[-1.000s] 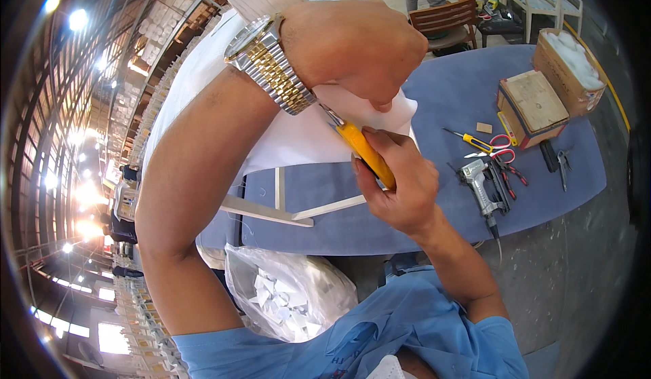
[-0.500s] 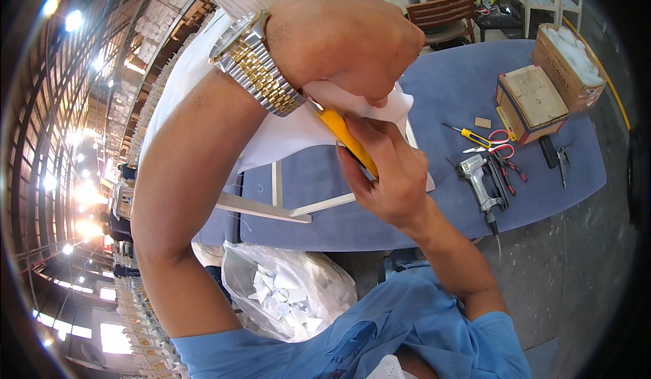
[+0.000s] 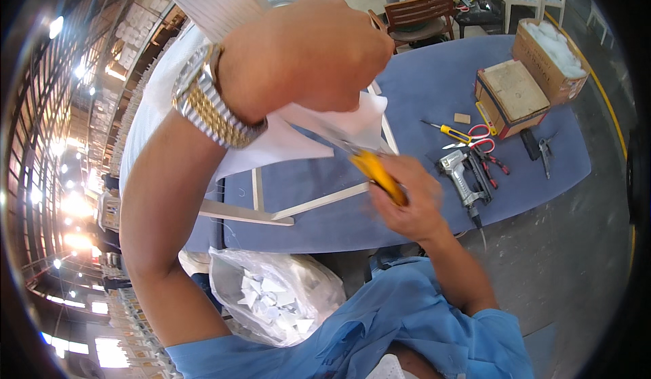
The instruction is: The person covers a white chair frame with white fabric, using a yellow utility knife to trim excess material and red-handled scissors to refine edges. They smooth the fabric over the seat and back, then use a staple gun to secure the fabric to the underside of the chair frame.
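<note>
My right hand (image 3: 410, 199), a little blurred, is closed round a yellow utility knife (image 3: 377, 175), its blade pointing up and left toward the white cloth. Above it, my left hand (image 3: 312, 53) is bent over in a fist and pinches the edge of the white cloth (image 3: 278, 141); its fingertips are hidden behind the hand. A slit divides the cloth into a left part and a flap on the right under my left hand. Beneath the cloth stands a pale wooden frame (image 3: 254, 213), lying on the blue padded table (image 3: 434, 73).
To the right lie a staple gun (image 3: 461, 179), red-handled scissors (image 3: 478, 135), a yellow screwdriver (image 3: 453, 133) and pliers (image 3: 498, 165). Two cardboard boxes (image 3: 514, 97) stand behind them. A clear bag of white scraps (image 3: 278, 297) sits below the table edge. A wooden chair (image 3: 420, 14) is beyond.
The knife has pulled away from the cloth, down and right, and a slit now gapes in the cloth. My left fist has shifted slightly left within the view, as has the whole scene.
</note>
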Demonstrator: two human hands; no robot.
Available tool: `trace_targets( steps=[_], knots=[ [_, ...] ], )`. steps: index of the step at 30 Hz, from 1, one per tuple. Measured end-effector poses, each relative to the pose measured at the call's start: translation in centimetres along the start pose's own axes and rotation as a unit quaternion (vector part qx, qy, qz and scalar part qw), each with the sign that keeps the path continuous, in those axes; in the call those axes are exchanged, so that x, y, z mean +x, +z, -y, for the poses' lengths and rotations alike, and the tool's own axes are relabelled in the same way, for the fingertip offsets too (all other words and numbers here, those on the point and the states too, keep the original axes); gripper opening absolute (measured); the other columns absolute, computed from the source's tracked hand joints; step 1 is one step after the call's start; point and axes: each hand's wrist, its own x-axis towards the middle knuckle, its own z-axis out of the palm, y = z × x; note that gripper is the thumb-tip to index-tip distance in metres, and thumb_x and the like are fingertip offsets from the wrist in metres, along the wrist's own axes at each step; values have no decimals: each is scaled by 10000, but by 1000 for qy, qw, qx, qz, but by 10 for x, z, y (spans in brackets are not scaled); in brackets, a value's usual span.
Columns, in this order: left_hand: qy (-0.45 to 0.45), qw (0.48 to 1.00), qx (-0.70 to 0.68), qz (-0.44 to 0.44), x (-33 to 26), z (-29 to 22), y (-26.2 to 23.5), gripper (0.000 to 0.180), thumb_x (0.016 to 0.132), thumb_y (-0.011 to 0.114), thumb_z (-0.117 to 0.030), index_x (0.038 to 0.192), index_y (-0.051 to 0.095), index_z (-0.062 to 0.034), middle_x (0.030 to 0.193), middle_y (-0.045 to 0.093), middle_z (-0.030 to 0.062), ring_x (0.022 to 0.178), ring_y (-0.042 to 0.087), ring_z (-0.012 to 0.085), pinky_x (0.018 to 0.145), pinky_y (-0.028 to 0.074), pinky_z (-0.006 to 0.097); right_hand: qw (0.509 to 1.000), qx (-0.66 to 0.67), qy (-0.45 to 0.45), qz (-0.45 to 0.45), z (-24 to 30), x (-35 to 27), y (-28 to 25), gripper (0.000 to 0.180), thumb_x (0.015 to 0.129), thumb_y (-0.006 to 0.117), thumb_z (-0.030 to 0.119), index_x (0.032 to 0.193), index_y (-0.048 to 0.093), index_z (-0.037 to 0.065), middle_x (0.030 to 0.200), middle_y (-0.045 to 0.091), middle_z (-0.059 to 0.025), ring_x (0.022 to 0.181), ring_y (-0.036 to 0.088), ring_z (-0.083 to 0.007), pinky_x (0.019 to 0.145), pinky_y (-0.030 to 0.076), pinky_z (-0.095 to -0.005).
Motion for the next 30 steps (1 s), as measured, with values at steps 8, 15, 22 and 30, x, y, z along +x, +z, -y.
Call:
trace_targets(
  steps=[8, 15, 22, 30],
  knots=[
    [99, 962, -84, -240, -8, -35, 70, 141, 752, 635, -151, 629, 668, -91, 705, 645, 113, 723, 613, 307, 722, 480, 411, 887, -212, 408, -38, -126, -165, -131, 369, 875, 698, 99, 1231, 626, 32, 1069, 698, -138, 972, 683, -272, 831, 532, -374],
    [201, 948, -224, -100, 56, -195, 257, 132, 761, 709, -220, 668, 709, -126, 718, 711, 127, 688, 701, 272, 791, 476, 386, 859, -342, 344, 165, -229, -156, -159, 481, 854, 718, 209, 1299, 608, 64, 1269, 645, -192, 1175, 606, -390, 989, 483, -437],
    [-125, 615, -774, -86, 7, -315, 376, 364, 892, 725, -382, 950, 752, -24, 908, 729, 183, 809, 691, 327, 751, 526, 408, 924, -108, 348, 115, -221, -138, -128, 381, 939, 688, 180, 1278, 636, 13, 1114, 696, -146, 1000, 668, -256, 893, 515, -361],
    [-478, 484, -727, -92, -131, -306, 449, 421, 881, 724, -449, 1022, 774, -55, 892, 751, 177, 803, 738, 294, 758, 563, 383, 919, 199, 310, 138, -166, -14, -8, 365, 1024, 558, 218, 1310, 582, -8, 1176, 662, -98, 1004, 651, -190, 892, 527, -348]
  ],
)
